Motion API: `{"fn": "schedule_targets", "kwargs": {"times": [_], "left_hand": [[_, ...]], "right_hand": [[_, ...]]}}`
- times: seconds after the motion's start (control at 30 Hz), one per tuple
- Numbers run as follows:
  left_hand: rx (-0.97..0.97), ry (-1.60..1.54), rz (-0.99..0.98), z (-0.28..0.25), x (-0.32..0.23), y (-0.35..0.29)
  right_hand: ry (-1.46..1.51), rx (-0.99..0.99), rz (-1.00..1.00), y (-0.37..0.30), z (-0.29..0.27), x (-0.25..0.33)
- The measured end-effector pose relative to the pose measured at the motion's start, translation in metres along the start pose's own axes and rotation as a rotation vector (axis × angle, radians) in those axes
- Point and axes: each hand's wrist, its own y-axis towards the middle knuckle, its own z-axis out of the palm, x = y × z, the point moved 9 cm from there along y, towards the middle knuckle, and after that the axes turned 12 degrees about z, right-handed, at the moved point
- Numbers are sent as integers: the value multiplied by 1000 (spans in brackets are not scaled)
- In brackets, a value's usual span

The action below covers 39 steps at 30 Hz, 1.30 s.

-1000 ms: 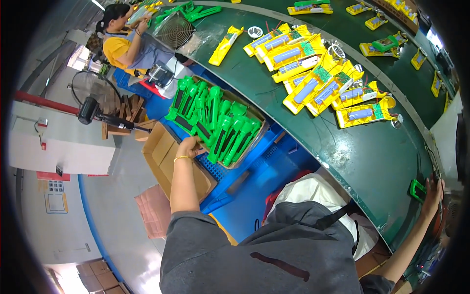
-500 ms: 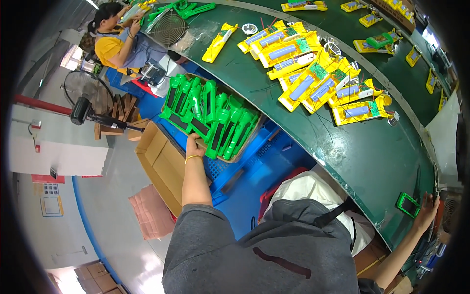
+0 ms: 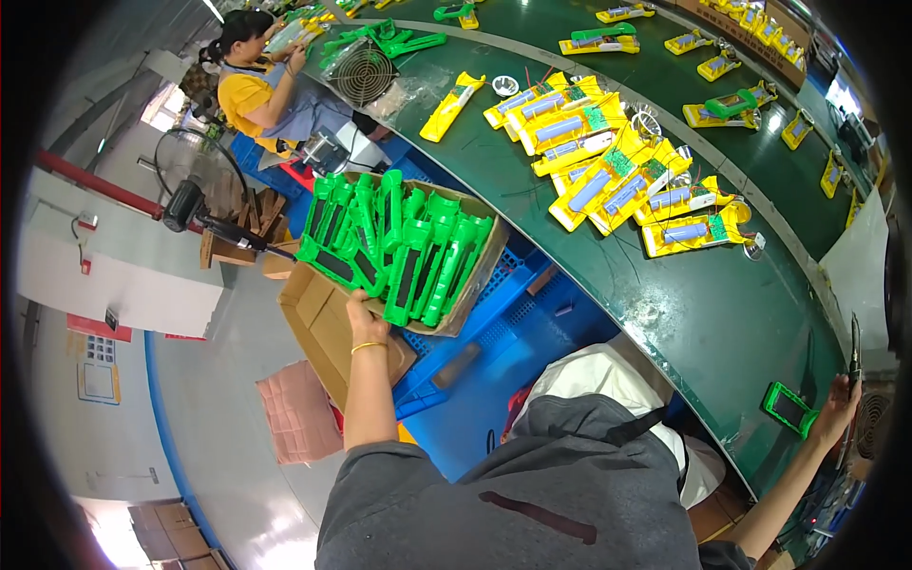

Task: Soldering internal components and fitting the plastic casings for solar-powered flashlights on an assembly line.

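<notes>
At the near left corner of a cardboard box [image 3: 472,296], my left hand [image 3: 367,325] grips the edge, its fingertips partly hidden by the contents. Green plastic casings [image 3: 410,271] with dark strips fill the box, which sits beside the curved green workbench [image 3: 608,285]. Far to the right, my right hand [image 3: 836,407] is closed around a slim, dark, pen-shaped tool [image 3: 854,347] pointing up; its exact kind is unclear. Just left of that hand, one green casing [image 3: 789,408] with a dark panel lies on the bench.
Yellow casings [image 3: 627,180] with blue cells, circuit boards and loose wires crowd the bench. Below the full box are blue plastic crates [image 3: 446,370] and an open cardboard box [image 3: 313,328]. A fan [image 3: 185,204] stands at left; a co-worker [image 3: 256,85] sits at the far left.
The box of green casings has shifted slightly left and toward me with my left hand on it. In my right hand, the slim tool now stands up plainly. The view has shifted a little.
</notes>
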Motion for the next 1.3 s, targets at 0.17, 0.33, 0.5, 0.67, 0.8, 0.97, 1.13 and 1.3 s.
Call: {"fn": "schedule_targets", "kwargs": {"times": [0.17,0.33,0.5,0.67,0.8,0.97,1.13,1.3], "left_hand": [[82,159,225,65,-80,-58],[411,578,407,133,-151,-111],[847,748,415,172,-214,-60],[1048,606,527,354,-125,-159],[1196,445,350,452,-41,-183],[1704,473,742,591,82,-316],[2128,77,383,652,179,-494],[2413,-122,867,648,214,-657]], "right_hand": [[34,-58,-44,-14,-9,6],[124,-150,-178,-51,55,27],[194,-191,-274,-105,60,59],[219,-333,-343,-172,29,83],[259,-418,-437,-244,2,96],[363,-656,-498,-320,-10,81],[388,-638,-373,-332,29,53],[399,-695,-365,-346,39,39]]}}
